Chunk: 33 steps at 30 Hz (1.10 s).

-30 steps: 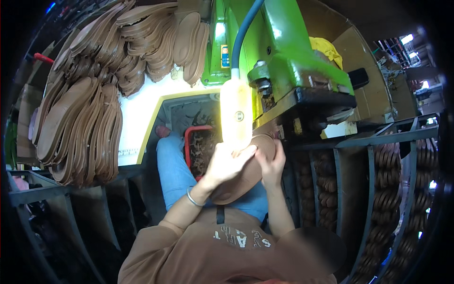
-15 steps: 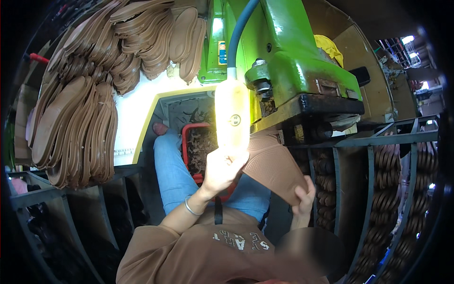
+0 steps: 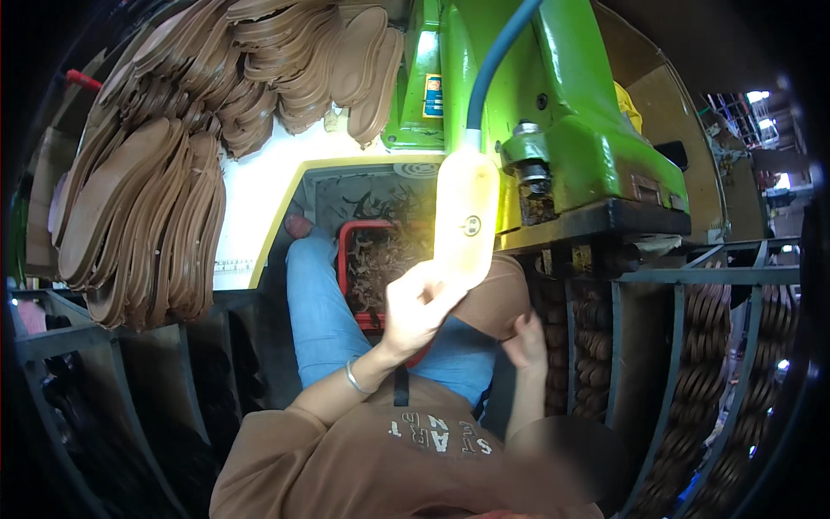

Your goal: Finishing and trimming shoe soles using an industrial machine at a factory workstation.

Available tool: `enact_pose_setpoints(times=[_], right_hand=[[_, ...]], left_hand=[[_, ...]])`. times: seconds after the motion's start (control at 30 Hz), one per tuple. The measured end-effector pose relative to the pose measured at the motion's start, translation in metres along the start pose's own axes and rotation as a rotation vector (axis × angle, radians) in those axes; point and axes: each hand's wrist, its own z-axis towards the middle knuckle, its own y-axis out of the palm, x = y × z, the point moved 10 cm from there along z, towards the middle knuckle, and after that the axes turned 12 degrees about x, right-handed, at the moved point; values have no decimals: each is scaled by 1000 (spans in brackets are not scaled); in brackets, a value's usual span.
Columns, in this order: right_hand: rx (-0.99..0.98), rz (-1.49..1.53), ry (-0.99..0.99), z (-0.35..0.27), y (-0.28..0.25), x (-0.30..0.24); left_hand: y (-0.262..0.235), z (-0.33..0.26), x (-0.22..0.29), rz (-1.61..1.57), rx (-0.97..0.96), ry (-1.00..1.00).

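A brown shoe sole [image 3: 494, 303] with a rounded end is held below the green machine, over my lap. My left hand [image 3: 417, 313] is closed on its left edge, the thumb and fingers pinched close under the glowing lamp [image 3: 465, 203]; the lamp's glare hides part of the sole there. On the lower right edge of the sole, my right hand [image 3: 525, 343] has its fingertips closed, somewhat blurred. The green machine's head [image 3: 596, 164] stands just beyond, its dark lower part above and right of the sole.
Stacks of brown soles [image 3: 143, 216] cover the white table [image 3: 238, 216] at left. Below the machine, a red-rimmed bin [image 3: 344, 259] holds brown trimmings. Metal racks [image 3: 674, 346] with soles flank me at right; another rack [image 3: 121, 381] with dark items stands at left.
The sole has turned, so its rounded end now faces my right hand and less of its length shows. My right hand has come left and up. The view has shifted slightly.
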Motion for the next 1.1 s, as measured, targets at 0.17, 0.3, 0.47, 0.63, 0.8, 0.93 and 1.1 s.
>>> enact_pose_setpoints(times=[0.17, 0.3, 0.47, 0.63, 0.8, 0.93, 1.1], right_hand=[[-158, 150, 227, -48, 30, 87], [-141, 162, 215, -82, 56, 95], [-118, 45, 150, -91, 28, 65], [97, -71, -111, -87, 8, -13], [150, -85, -271, -66, 21, -79], [137, -163, -343, -43, 45, -113], [83, -202, -350, -16, 86, -132]], left_hand=[[38, 13, 1, 96, -123, 203], [38, 21, 20, 104, -80, 288], [31, 6, 16, 239, -99, 423], [6, 6, 7, 52, 35, 309], [-5, 9, -7, -35, 17, 56], [-19, 10, -10, -54, -13, 25], [-38, 9, -8, -89, -15, -63]])
